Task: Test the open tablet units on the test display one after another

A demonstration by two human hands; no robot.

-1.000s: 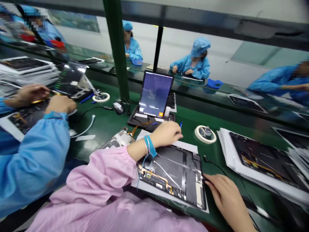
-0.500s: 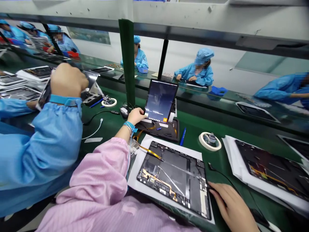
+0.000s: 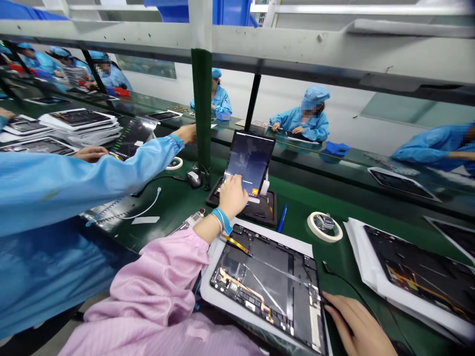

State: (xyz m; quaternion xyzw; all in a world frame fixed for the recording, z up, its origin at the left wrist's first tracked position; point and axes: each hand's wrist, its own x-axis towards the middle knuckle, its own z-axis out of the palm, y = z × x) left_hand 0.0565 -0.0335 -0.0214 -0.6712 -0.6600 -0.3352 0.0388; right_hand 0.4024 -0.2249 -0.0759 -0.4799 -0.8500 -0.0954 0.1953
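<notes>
In front of an upright lit screen (image 3: 249, 157), my left hand (image 3: 233, 198) reaches with its fingers toward the lower left of the display. Those fingers are apart and hold nothing; whether they touch the glass I cannot tell. An opened tablet housing (image 3: 272, 277), its flex cables and boards exposed, lies on white sheets (image 3: 220, 297) before me. My right hand (image 3: 358, 321) has thumb and fingertips closed at the housing's right edge. Any small part between those fingertips is hidden. A gold flex cable (image 3: 236, 243) runs from the housing under my left wrist.
Behind the screen's foot sits a black tray (image 3: 272, 210), with a blue pen (image 3: 282, 217) beside it. To the right are a tape roll (image 3: 324, 227) and stacked tablet parts (image 3: 423, 272). A co-worker's blue sleeve (image 3: 122, 170) stretches across the left, near a green post (image 3: 201, 109).
My left hand has moved from the screen's lower left edge to in front of its face. The co-worker's arm now reaches right toward the post. My right hand stays put.
</notes>
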